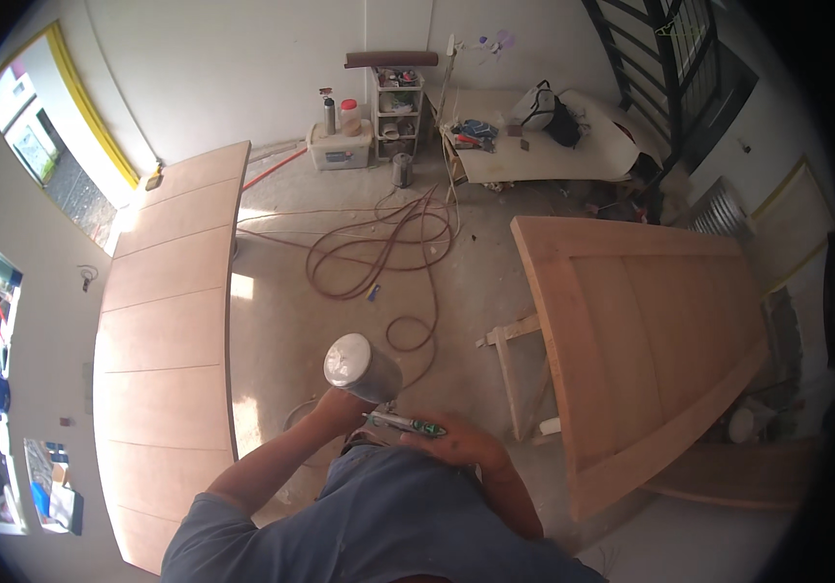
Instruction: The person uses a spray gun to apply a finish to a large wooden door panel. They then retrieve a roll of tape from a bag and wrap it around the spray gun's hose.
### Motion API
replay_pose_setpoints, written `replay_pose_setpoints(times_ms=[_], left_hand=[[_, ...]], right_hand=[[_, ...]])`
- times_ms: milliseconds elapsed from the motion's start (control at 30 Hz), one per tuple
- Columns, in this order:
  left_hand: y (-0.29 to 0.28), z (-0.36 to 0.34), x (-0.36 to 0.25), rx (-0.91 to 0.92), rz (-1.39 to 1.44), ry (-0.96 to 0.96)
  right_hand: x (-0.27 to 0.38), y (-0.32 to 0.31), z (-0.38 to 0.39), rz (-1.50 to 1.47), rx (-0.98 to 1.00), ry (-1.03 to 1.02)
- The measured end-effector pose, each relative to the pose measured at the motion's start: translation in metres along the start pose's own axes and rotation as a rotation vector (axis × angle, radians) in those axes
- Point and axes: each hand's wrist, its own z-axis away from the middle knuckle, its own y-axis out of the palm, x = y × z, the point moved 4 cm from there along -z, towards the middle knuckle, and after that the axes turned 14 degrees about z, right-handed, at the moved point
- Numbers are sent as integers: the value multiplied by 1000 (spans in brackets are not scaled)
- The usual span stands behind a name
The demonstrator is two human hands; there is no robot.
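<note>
L hand [345,406] is out front of the torso, forearm angled in from near left, elbow bent, closed round the lower part of a grey can [376,374], fingers mostly hidden; can leans, whitish top up, can't tell if lid or contents. R hand [452,442] is tucked close to the waist, fingers curled on a slim green-marked tool [406,424], tip pointing left, just nr the can. Far: storage box [340,154] w/ red-lidded jar [349,119] on top; shelf unit [399,121] w/ assorted bits. Wood panel edges bound the floor [286,325] L & R: long panel [170,321] left, framed panel [651,340] right; open room btwn, partly crossed by looped hose [340,291].
</note>
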Motion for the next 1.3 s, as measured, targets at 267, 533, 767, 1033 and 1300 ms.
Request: replay_pose_setpoints(times_ms=[267, 533, 767, 1033, 1300], left_hand=[[23, 19, -43, 304, -97, 87], [63, 18, -24, 249, 660, -235], [141, 68, 36, 261, 834, -590], [188, 134, 85, 281, 789, -846], [166, 181, 97, 356, 818, -836]], right_hand=[[-49, -8, 9, -225, 321, 118], [-69, -50, 15, -109, 493, 315], [-198, -79, 70, -680, 368, 107], [-117, -25, 16, 224, 871, 618], [-300, 141, -4, 665, 244, 435]])
